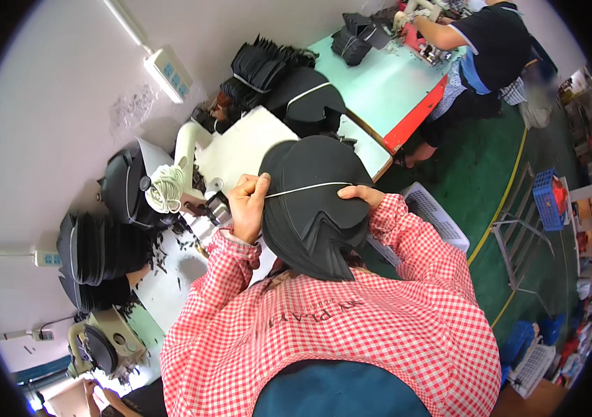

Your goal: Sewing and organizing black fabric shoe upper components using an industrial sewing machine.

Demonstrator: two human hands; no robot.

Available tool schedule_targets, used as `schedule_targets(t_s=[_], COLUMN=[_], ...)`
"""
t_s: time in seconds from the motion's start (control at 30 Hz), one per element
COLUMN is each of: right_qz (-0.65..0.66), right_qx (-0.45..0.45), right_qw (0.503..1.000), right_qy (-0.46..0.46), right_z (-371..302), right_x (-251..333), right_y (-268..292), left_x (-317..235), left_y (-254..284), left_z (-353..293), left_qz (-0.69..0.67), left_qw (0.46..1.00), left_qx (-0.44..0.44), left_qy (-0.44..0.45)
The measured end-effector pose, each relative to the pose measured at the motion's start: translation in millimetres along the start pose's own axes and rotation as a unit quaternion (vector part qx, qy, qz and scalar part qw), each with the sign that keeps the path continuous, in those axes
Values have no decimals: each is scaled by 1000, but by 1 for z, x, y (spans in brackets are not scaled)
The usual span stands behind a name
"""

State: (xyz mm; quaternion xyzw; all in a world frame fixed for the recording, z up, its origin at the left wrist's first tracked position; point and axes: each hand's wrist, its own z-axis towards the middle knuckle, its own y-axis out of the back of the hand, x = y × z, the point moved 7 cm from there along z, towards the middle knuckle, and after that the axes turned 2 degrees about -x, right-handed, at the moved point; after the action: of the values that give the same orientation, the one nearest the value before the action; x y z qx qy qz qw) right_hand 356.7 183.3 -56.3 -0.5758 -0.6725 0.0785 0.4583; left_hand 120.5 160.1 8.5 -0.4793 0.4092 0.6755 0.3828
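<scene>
In front of my chest is a stack of black, rounded sheet pieces [317, 167] with a V-shaped notch, tilted. A thin white band [306, 187] runs across its top piece. My left hand [246, 205] is closed in a fist at the stack's left edge, on the end of the band. My right hand [365, 197] grips the right edge, its thumb flat on the top piece beside the band; its other fingers are hidden underneath.
Left of the stack stands a cream sewing machine [186, 156] with a hank of white cord [166, 187]. Tied black stacks [104, 247] line the wall. A grey crate [438, 215] sits at right. One co-worker [494, 48] works at the far table [386, 87]; another's hands [101, 396] show lower left.
</scene>
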Motion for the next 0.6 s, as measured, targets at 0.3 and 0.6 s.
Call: schedule_targets(t_s=[0.3,0.6], right_qz=[-58,-20], right_qx=[-54,-89], right_qw=[990,995], right_qy=[-121,28], right_z=[14,44], right_x=[-11,25], right_y=[26,14], left_x=[18,50], left_y=[-11,-16], left_z=[-75,57], left_qz=[-137,-69], left_qw=[984,991], left_qx=[40,-2], left_qy=[110,118])
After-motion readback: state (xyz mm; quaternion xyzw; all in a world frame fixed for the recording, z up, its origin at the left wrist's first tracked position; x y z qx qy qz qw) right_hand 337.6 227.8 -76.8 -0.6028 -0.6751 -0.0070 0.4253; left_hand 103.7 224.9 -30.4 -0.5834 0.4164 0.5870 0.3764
